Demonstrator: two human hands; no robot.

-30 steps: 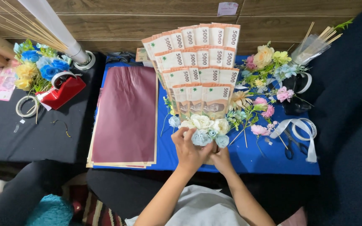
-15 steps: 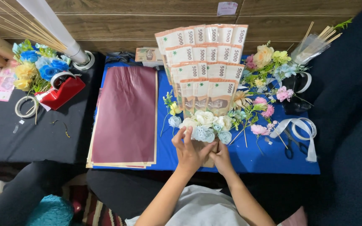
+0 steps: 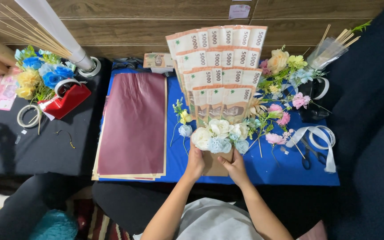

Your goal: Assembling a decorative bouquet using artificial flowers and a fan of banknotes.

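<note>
A fan of banknotes (image 3: 216, 71) stands in tiers above a cluster of white and pale blue artificial flowers (image 3: 220, 134), all set on a brown paper base (image 3: 215, 164). My left hand (image 3: 195, 162) grips the base's left side and my right hand (image 3: 235, 166) grips its right side, just below the flowers. The bouquet is held over a blue cloth (image 3: 267, 166).
A stack of maroon wrapping sheets (image 3: 133, 124) lies to the left. Loose flowers (image 3: 285, 89), white ribbon (image 3: 316, 138) and scissors (image 3: 310, 155) lie at the right. A red tape dispenser (image 3: 65, 100), tape rolls, blue and yellow flowers and thin sticks (image 3: 27, 33) sit at the left.
The banknote bouquet has shifted slightly right and turned more upright in my hands. Both hands kept their hold on the base.
</note>
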